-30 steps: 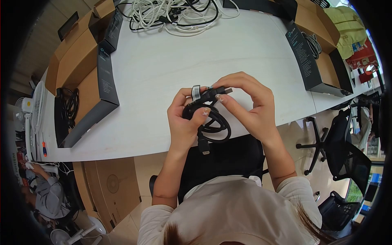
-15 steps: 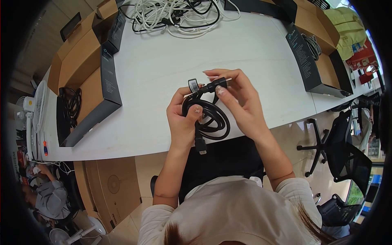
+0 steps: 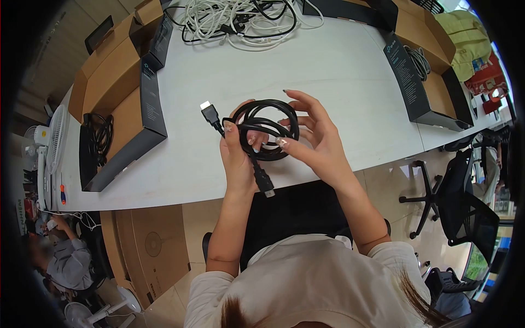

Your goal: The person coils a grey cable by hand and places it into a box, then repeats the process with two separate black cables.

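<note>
A coiled black HDMI cable (image 3: 269,103) is held up over the front part of the white table. My left hand (image 3: 237,156) grips the coil's left side, thumb in front and fingertips showing through the loop. One plug (image 3: 210,113) with a metal end sticks out to the upper left of that hand. The other plug (image 3: 263,181) hangs below the coil. At the coil's right side, my right hand (image 3: 322,142) has its thumb against the front and its curved fingers around the far edge, the index finger raised.
On the left stands an open cardboard box (image 3: 153,104) with a black cable (image 3: 99,136) inside. Another open box (image 3: 406,82) on the right holds a grey cable (image 3: 418,63). Tangled white and black cables (image 3: 235,22) lie at the table's back. A screwdriver (image 3: 63,194) is at the left edge.
The coil has been turned in my hands. One plug, earlier between my right fingers, is free of them; a plug now points to the upper left. My right hand has shifted onto the loops.
</note>
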Available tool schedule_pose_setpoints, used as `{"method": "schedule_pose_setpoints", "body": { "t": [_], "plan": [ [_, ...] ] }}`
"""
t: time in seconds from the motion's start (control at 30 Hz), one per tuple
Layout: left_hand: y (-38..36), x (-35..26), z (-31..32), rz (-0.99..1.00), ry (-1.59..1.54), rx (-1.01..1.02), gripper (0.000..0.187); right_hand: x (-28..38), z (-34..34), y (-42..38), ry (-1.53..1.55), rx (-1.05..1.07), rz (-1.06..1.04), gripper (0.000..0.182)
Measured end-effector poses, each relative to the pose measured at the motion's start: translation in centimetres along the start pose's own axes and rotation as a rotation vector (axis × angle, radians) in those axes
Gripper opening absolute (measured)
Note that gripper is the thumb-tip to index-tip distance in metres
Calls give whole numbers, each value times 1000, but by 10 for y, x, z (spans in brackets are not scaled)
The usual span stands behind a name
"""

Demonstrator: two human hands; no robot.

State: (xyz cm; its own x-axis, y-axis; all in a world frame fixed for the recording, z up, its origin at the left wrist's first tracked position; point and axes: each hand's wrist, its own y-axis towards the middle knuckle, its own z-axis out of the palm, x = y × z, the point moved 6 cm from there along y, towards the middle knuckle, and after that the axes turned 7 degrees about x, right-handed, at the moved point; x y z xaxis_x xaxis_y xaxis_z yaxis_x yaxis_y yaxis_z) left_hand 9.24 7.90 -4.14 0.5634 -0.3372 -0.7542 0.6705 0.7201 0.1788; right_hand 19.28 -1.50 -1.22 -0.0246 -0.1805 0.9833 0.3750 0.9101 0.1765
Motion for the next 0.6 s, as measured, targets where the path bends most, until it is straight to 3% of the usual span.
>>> {"method": "schedule_pose_setpoints", "body": {
  "t": [0.07,0.27,0.4,0.47,0.57,0.6],
  "plan": [
    [-1,-1,3,7,-15,0,55,1,-3,0,25,-35,-52,54],
    [-3,-1,6,-8,47,-8,48,22,-6,-5,-407,-54,-332,48],
    [-1,0,9,-75,66,105,48,34,-7,-5,-517,-33,-345,53],
    [-3,0,6,-86,61,90,48,37,-8,-5,-521,23,-311,57],
    [-2,4,3,-103,66,40,51,40,-1,-4,-712,38,-455,60],
    [-1,5,2,-108,69,19,52,36,-1,-5,-671,55,-352,67]
  ]
}}
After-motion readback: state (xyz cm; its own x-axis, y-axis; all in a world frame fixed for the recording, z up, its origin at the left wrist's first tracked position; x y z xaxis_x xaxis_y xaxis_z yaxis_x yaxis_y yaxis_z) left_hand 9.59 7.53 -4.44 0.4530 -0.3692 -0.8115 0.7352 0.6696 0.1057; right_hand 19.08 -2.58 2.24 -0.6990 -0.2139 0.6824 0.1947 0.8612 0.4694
